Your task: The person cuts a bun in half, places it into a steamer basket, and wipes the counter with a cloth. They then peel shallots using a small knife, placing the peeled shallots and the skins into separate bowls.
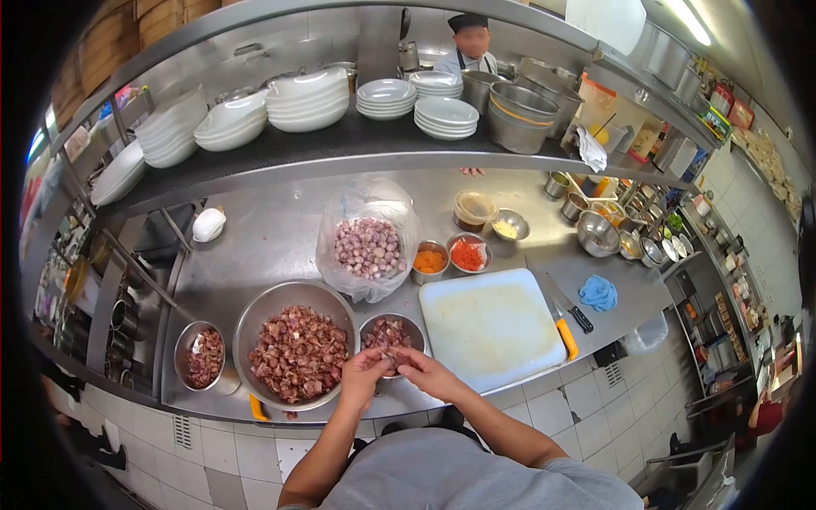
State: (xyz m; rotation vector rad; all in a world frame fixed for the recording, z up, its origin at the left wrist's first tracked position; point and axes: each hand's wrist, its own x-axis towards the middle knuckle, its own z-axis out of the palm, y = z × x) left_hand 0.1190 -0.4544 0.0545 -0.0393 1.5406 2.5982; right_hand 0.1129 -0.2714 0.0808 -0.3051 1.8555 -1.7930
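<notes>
My left hand [364,372] and my right hand [418,367] meet over the front rim of a small steel bowl [411,325] that holds shallot pieces. Between the fingertips of both hands sits one small shallot [389,355]. Just left stands a large steel bowl [246,331] heaped with reddish-brown shallots. Further left a smaller bowl [185,340] holds more reddish scraps. Behind them an open clear plastic bag [336,255] is filled with pale purple peeled shallots.
A white cutting board [491,327] lies right of the bowls, with two knives [568,316] and a blue cloth [599,292] beside it. Small bowls of orange and red ingredients [449,257] stand behind. A shelf [340,153] overhead carries stacked plates. Another person [469,51] stands beyond the counter.
</notes>
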